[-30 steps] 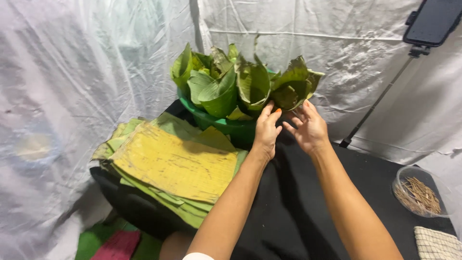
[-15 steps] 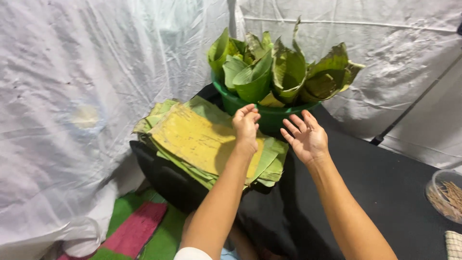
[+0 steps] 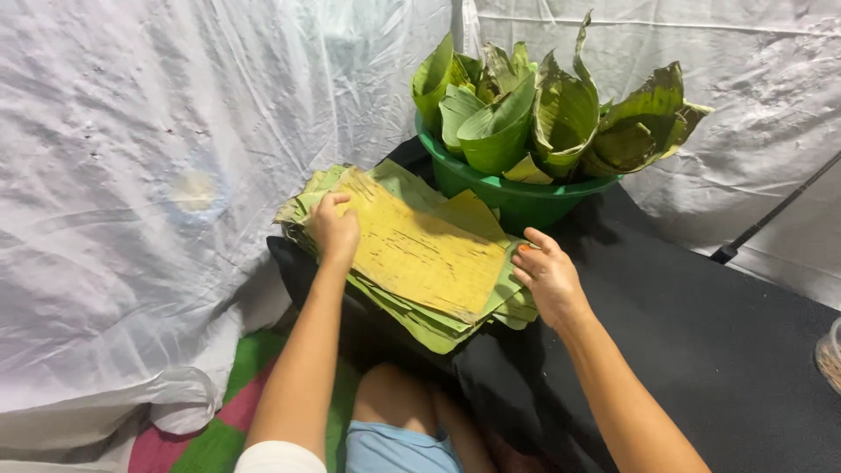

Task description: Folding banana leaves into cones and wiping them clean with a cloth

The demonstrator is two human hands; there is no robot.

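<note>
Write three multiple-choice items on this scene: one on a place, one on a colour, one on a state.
1. Where does the left hand rest?
A. On the far left end of the stack of flat leaves
B. Inside the tub
C. On the floor mat

2. What colour is the tub that holds the rolled leaves?
A. Red
B. Green
C. White

3. How is the right hand?
A. Closed in a fist around a rolled leaf
B. Open, fingers at the right edge of the stack
C. Raised off the table, away from the stack

Answers:
1 A, the hand lies flat on the yellowish top leaf at that end.
2 B, its rim and wall show green below the leaves.
3 B, the fingers are spread against the edge of the stack on the black table.
</note>
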